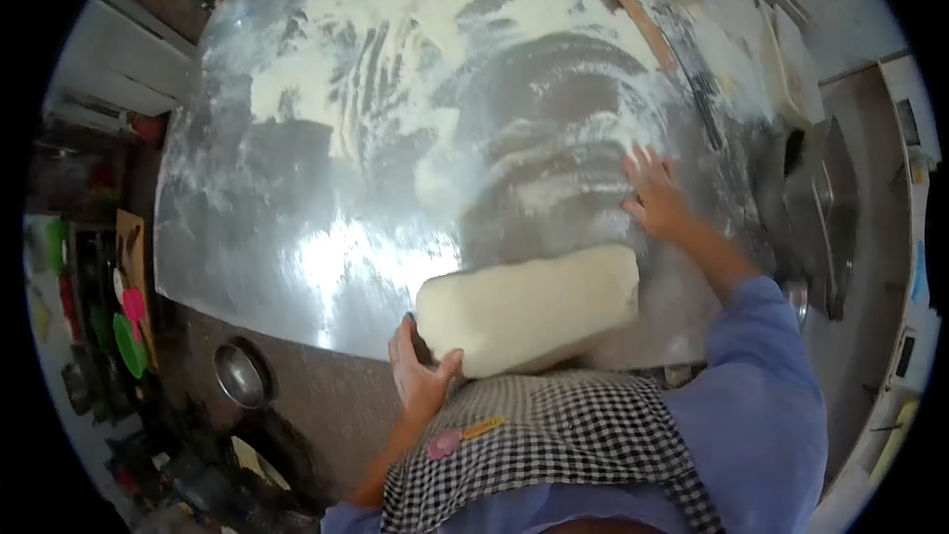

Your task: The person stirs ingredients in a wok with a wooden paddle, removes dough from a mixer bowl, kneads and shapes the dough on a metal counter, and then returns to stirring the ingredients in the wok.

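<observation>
A thick, pale block of dough (529, 307) lies along the near edge of the metal table (237, 208), close against my checkered apron. My left hand (420, 371) grips the dough's left end, thumb on the near side and fingers around the far side. Beyond the dough's right end, my right hand (654, 193) is open over the floury tabletop, fingers spread and apart from the dough. Its fingertips look whitened with flour. Nothing shows in that hand.
Flour (386, 69) is smeared thickly over the far half of the table. A brush-like tool with a long wooden handle (633, 10) lies at the far right. A metal bowl (240, 373) stands below the table at left. Metal pans (825, 208) stand beyond the right edge.
</observation>
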Demonstrator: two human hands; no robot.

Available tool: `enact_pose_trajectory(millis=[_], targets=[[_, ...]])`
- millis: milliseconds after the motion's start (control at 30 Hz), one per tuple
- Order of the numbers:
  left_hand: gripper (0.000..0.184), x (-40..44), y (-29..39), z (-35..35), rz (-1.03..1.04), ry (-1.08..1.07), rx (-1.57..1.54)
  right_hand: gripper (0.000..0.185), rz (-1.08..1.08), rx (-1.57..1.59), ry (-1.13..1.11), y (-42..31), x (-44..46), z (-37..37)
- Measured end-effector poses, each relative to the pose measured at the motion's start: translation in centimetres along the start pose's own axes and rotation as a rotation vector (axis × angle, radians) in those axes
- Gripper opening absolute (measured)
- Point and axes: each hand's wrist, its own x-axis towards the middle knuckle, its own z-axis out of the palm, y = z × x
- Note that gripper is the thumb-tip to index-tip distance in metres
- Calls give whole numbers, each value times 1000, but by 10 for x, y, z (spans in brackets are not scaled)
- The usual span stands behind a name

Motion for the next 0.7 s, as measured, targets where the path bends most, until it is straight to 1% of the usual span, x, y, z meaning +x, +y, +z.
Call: enact_pose_trajectory(millis=[33,100,133,200,233,267,333,367,433,467,533,567,600,633,667,700], targets=[[87,-5,-2,-1,-65,-48,-22,62,27,66,-15,-2,-23,5],[82,-5,-7,-4,-133,-180,-5,58,83,206,-46,-24,-62,-5],[79,-4,-8,-5,-160,-240,2,56,241,409,-47,-38,-81,-11],[77,-2,-5,-2,-120,-215,-35,51,560,799,-27,-69,-116,-21],[77,-2,-4,-1,-88,-200,-50,50,747,1143,-145,-81,-130,-13],[76,-6,-6,4,-91,-217,-150,48,928,1488,-263,-91,-141,-2],[75,-6,-9,21,-79,-244,-352,46,1000,1482,-16,-136,-148,14],[73,-4,-1,25,-153,-278,-484,46,1029,1475,109,-152,-144,17],[69,7,30,22,-285,-347,-750,43,1017,1774,118,-158,-125,-1],[66,15,49,14,-301,-351,-861,42,996,1925,121,-157,-115,-12],[58,31,97,-5,-344,-365,-1082,38,923,2100,95,-128,-101,-27],[52,45,119,-18,-383,-329,-1147,36,891,2187,76,-115,-91,-35],[46,65,124,-24,-332,-303,-1252,34,774,2367,177,-107,-72,-46],[44,87,136,-37,-273,-329,-1378,33,633,2538,281,-97,-49,-59],[44,102,155,-47,-120,-405,-1567,33,570,2618,218,-82,-35,-73],[56,116,171,-60,-114,-378,-1574,32,513,2695,148,-63,-26,-86]])
